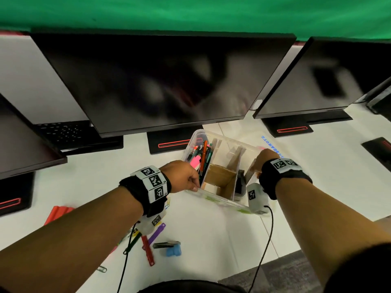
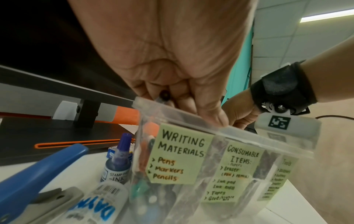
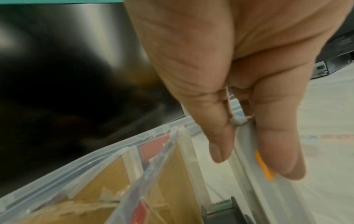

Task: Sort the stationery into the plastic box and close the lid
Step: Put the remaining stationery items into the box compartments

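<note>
The clear plastic box stands on the white table with its top uncovered, split by cardboard dividers. Pens and markers fill its left compartment, and a black tape dispenser sits in the right one. Green labels on the box's front wall read "Writing materials", "Consumable items" and "Tools". My left hand grips the near-left rim, its fingers curled over the edge. My right hand pinches the box's right wall between thumb and fingers.
Loose stationery lies near the front left: a red strip, a purple strip, a green pen, a blue piece and a paper clip. An ink bottle and glue bottle stand beside the box. Monitors block the back.
</note>
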The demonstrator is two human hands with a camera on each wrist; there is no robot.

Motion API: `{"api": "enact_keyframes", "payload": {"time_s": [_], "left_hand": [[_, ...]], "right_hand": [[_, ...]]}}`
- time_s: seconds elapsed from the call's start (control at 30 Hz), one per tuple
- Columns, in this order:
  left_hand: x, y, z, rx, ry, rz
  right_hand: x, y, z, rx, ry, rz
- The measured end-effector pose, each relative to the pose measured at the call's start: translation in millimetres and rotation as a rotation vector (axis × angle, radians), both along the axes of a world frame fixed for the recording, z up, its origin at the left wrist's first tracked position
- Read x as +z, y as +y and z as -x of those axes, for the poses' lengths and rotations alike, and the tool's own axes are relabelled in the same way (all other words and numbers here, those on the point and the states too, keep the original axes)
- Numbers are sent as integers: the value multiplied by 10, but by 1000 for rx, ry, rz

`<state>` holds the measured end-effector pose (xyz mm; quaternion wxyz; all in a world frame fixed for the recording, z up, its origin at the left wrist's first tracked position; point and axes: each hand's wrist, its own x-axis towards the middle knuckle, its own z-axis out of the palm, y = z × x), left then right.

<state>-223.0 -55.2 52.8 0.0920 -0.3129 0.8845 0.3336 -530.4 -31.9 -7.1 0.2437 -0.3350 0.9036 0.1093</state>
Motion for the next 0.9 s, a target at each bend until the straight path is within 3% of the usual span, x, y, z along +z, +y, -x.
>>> {"api": "enact_keyframes", "payload": {"time_s": [0.13, 0.37, 0.5, 0.63, 0.77, 0.9], "left_hand": [[-21, -3, -3, 13, 10, -12], [-33, 4, -32, -5, 47, -18], [-45, -50, -129, 186, 216, 19], [-52, -272, -432, 422, 336, 72], [-169, -526, -760, 462, 180, 122], [-299, -633, -785, 460, 89, 77]], "right_hand": [[222, 81, -90, 38, -27, 72], [821, 124, -458, 74, 75, 187], [1178, 39, -816, 103, -74, 424], [1238, 138, -1545, 416, -200, 511], [898, 378, -2041, 835, -217, 255], [611, 455, -1967, 913, -169, 258]]}}
